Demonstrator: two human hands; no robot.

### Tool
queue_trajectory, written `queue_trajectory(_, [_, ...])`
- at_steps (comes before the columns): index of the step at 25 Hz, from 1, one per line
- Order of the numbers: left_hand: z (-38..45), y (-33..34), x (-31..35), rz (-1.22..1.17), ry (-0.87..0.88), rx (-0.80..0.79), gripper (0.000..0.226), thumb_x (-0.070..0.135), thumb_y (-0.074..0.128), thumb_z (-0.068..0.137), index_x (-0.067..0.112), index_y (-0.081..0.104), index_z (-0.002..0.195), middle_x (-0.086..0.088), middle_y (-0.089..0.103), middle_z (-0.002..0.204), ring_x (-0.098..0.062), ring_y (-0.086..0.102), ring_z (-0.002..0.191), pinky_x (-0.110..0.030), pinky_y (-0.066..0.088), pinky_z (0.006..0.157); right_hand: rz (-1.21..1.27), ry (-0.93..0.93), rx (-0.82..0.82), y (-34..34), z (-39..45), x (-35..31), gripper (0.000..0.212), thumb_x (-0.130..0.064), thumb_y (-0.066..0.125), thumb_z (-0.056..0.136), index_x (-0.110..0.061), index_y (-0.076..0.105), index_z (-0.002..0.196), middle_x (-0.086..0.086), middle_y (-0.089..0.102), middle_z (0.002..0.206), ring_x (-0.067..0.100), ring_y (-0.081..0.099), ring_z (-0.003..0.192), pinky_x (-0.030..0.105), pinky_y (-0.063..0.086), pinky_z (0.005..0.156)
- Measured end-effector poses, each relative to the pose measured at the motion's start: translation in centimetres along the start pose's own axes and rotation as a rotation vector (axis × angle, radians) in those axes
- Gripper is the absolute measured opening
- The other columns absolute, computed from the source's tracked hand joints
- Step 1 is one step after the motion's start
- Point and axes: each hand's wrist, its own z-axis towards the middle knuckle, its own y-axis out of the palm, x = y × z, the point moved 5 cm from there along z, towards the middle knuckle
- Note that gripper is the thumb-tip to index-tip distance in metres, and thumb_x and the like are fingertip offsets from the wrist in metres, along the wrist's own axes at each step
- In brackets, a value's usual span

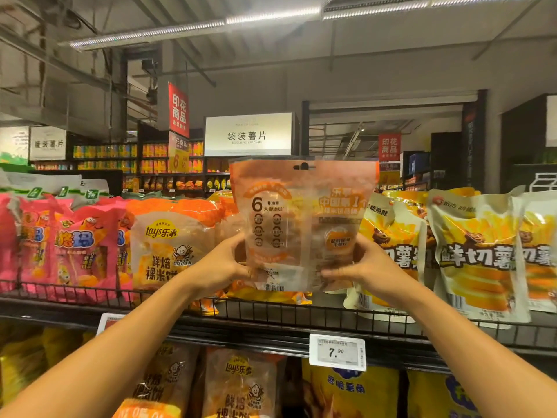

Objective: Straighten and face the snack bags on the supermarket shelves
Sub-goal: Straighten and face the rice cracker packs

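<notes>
I have an orange bag [301, 224] raised upright in front of the top shelf [271, 319], its back panel facing me, with a large "6", rows of small circles and a barcode near the bottom edge. My left hand [224, 265] grips the bag's lower left edge, fingers curled behind it and thumb on the near face. My right hand [358, 267] grips the lower right edge the same way, thumb lying across the front. The bag's top, with its hang hole, reaches up over the white sign [248, 134] behind it.

On the shelf to the left of the bag stands a Lay's bag [168, 245] with an orange top, front outward, and further left a row of pink bags [81, 251], leaning a little against each other. To the right stand yellow-and-white bags [473, 257] printed with fries, fronts outward, slightly tilted. A yellow bag [271, 295] lies flat on the shelf just under the bag I hold. A low wire rail [90, 292] runs along the shelf's front edge.

A price tag [337, 352] reading 7.90 is clipped to the shelf edge below my right hand. On the shelf beneath I see more Lay's bags [241, 384] and yellow bags with blue lettering [349, 390]. Red signs [178, 110] hang further back.
</notes>
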Motion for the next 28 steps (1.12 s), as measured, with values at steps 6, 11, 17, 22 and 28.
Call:
queue_trajectory(6, [-0.1,0.5,0.1,-0.145,-0.042,-0.051,0.058,0.03,0.086,0.068,0.032,0.064,0.121,0.002,0.069,0.124,-0.017,0.066,0.113,-0.034,0.055,0.092,-0.031,0.071,0.052,-0.3,-0.1,-0.3,0.07,-0.046,0.091,0.055,-0.032,0.063,0.117,-0.009,0.076,0.109,0.011,0.073,0.101,0.02,0.058,0.074])
queue_trajectory(11, [-0.1,1.1,0.5,-0.26,-0.026,-0.1,0.049,0.02,0.078,0.077,0.018,0.062,0.124,-0.01,0.069,0.123,-0.026,0.067,0.111,-0.025,0.056,0.082,-0.001,0.087,0.071,-0.3,-0.2,-0.3,0.065,-0.049,0.088,0.065,-0.027,0.064,0.121,-0.005,0.076,0.111,0.016,0.073,0.101,0.022,0.059,0.075])
queue_trajectory(17, [0.2,1.8,1.3,-0.324,-0.088,-0.081,0.072,0.038,0.085,0.068,0.012,0.056,0.129,-0.012,0.066,0.129,-0.027,0.065,0.115,-0.041,0.055,0.092,0.084,0.122,0.153,-0.5,0.0,-0.9,0.056,-0.048,0.073,0.072,-0.011,0.067,0.113,0.007,0.077,0.107,0.019,0.076,0.091,0.021,0.058,0.067])
queue_trajectory(22, [0.5,1.8,3.2,-0.287,-0.092,-0.021,0.049,0.045,0.064,0.083,0.022,0.061,0.126,-0.006,0.069,0.125,-0.023,0.068,0.11,-0.032,0.057,0.079,0.112,0.219,0.154,-0.7,0.4,-2.7,0.051,-0.051,0.071,0.074,-0.008,0.076,0.1,0.01,0.079,0.095,0.02,0.077,0.077,0.022,0.057,0.055])
queue_trajectory(28, [0.5,1.5,3.3,-0.27,-0.046,0.011,0.067,0.04,0.074,0.078,0.029,0.048,0.138,-0.001,0.067,0.128,-0.021,0.064,0.117,-0.046,0.051,0.098,0.126,0.124,0.149,-0.8,0.3,-2.2,0.056,-0.045,0.069,0.079,-0.014,0.065,0.125,0.008,0.074,0.119,0.027,0.07,0.111,0.038,0.055,0.092])
